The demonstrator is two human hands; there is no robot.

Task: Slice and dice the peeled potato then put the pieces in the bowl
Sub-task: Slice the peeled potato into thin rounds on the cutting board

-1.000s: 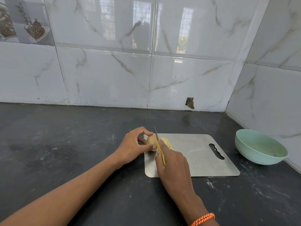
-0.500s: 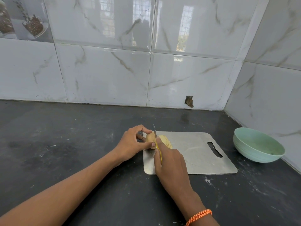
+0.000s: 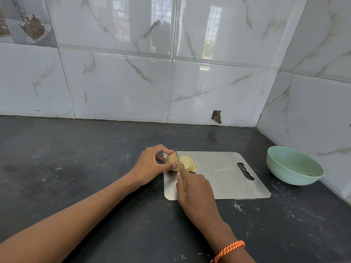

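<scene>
The peeled potato point(image 3: 171, 158) stands on the left end of a metal cutting board point(image 3: 224, 177). My left hand point(image 3: 152, 166) pinches it between thumb and fingers. My right hand point(image 3: 195, 188) grips a knife point(image 3: 177, 157) with a yellow handle, index finger along the spine, and the blade sits down in the potato. Several cut slices point(image 3: 189, 163) lean in a fanned row just right of the blade. A pale green bowl point(image 3: 294, 166) stands on the counter to the right of the board, with nothing visible inside it.
The dark counter point(image 3: 76, 168) runs left and forward of the board. Tiled walls close off the back and the right side, and the bowl sits close to the right wall. The board has a handle slot point(image 3: 245, 170) near its right end.
The knife blade has sunk lower into the potato. My left hand keeps its hold, and the camera has shifted slightly.
</scene>
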